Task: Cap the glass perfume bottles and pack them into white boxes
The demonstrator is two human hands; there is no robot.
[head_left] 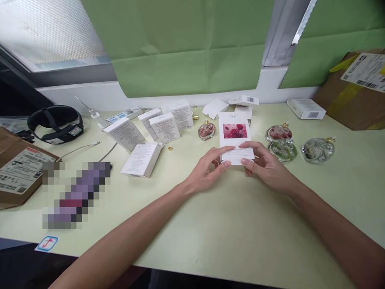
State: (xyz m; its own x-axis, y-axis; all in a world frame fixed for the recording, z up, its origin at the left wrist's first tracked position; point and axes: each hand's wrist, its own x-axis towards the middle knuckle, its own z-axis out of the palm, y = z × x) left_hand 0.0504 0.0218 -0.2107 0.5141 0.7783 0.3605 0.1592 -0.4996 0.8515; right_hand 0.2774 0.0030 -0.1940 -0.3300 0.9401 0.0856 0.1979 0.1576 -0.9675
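Between my two hands is a white perfume box (228, 116) with a red rose picture on its front. My left hand (207, 168) grips the lower left edge, thumb and fingers closed on it. On the lower right edge, my right hand (264, 164) pinches the same box. Just behind its left side stands a round glass perfume bottle (207, 130) with pink contents and a gold neck. To the right of my right hand are a reddish bottle (278, 131), a green one (282, 150) and a clear one (318, 150).
Several white boxes (164, 126) with printed text stand or lie left of centre, near a small gold cap (170, 148). More white boxes (306, 109) lie at the back. Cardboard cartons (349, 100) flank the table, with a black headband (55, 124), cables and a pixelated object (81, 192) at left.
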